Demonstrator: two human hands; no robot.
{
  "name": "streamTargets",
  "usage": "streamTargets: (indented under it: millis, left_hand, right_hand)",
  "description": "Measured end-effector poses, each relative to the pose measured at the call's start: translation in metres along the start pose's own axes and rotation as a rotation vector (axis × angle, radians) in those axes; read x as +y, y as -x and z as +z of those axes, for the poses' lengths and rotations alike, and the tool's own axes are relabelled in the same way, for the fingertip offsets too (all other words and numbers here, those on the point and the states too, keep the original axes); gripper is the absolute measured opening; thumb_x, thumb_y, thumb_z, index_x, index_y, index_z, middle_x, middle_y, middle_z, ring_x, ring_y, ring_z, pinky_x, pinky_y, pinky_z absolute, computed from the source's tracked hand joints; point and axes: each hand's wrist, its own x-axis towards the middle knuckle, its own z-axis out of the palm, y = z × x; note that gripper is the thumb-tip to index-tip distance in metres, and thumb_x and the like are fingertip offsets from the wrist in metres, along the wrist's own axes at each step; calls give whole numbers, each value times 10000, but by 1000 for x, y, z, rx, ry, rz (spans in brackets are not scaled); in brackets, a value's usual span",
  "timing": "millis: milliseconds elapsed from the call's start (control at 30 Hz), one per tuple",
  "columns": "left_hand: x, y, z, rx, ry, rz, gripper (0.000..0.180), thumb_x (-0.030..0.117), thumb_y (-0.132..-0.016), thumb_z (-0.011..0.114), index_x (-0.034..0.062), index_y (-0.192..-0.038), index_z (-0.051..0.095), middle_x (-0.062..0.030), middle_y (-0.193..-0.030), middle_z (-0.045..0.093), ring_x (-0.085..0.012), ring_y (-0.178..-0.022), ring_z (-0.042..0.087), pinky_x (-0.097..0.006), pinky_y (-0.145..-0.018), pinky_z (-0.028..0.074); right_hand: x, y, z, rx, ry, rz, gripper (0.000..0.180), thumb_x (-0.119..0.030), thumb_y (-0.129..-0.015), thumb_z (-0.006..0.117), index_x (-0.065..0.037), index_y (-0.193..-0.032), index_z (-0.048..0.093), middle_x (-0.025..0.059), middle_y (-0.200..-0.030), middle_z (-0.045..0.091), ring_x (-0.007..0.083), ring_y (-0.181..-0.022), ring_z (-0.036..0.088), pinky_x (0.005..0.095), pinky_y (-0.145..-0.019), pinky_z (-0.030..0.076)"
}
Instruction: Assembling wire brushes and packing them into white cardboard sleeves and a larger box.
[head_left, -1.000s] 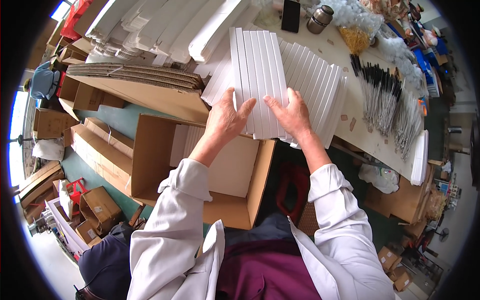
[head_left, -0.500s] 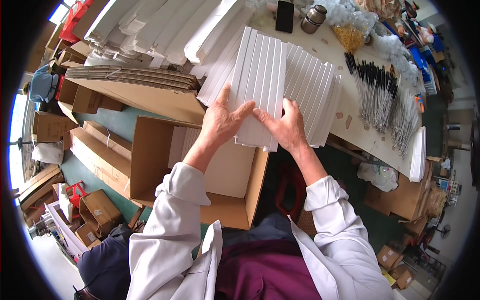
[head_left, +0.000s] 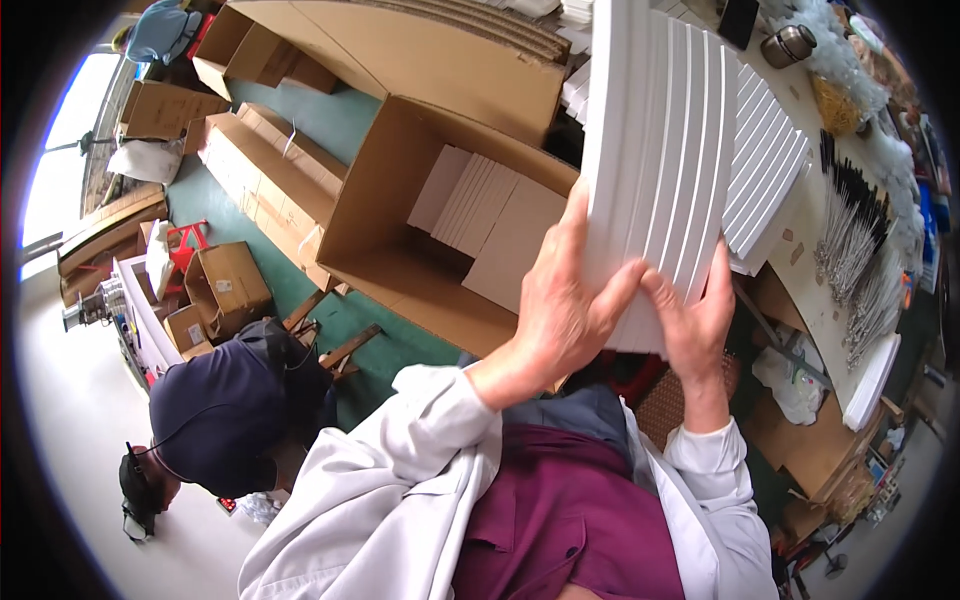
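**Stack lifted off the table and swung left**

Since the earlier frames, the stack of long white flat boxes [head_left: 660, 170] has left the worktable and now hangs, tilted, over the right wall of the large open brown cardboard carton [head_left: 400, 250]. On the carton's floor lie several pale flat boards [head_left: 490, 215], leaving bare room at its near and left side. Behind and right, the cluttered worktable [head_left: 800, 240] carries a second fan of white boxes [head_left: 765, 165], which touches the lifted stack's right edge, plus rows of thin dark sticks [head_left: 850, 250]. At lower left, close to the carton's near corner, sits a person in a dark cap [head_left: 215, 410]. Smaller brown cartons [head_left: 225, 290] crowd the green floor beyond. Both hands clamp the stack's lower end: the left hand [head_left: 560, 310] with fingers curled onto its face, the right hand [head_left: 695, 320] pressing from the opposite side.
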Motion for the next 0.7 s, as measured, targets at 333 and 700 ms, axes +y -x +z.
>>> streamTargets:
  millis: [333,700]
  left_hand:
    - [-62,111,-72,6,60,-420,740,153,-947,697,19,-1551,292,-223,-1386,572,-282,-1263,581,-389,-1060,458]
    - [-165,141,-77,-143,6,-771,831,346,-902,734,-3,-1530,317,-278,-1259,649,-378,-1137,670,-421,-971,528]
  right_hand:
    - [48,90,85,-179,-59,293,796,-225,-882,822,38,-1481,368,156,-1304,624,197,-1175,617,343,-999,511]
    - [133,120,113,-185,-68,651,671,-286,-859,835,57,-1330,502,170,-1200,678,216,-1088,674,347,-931,549]
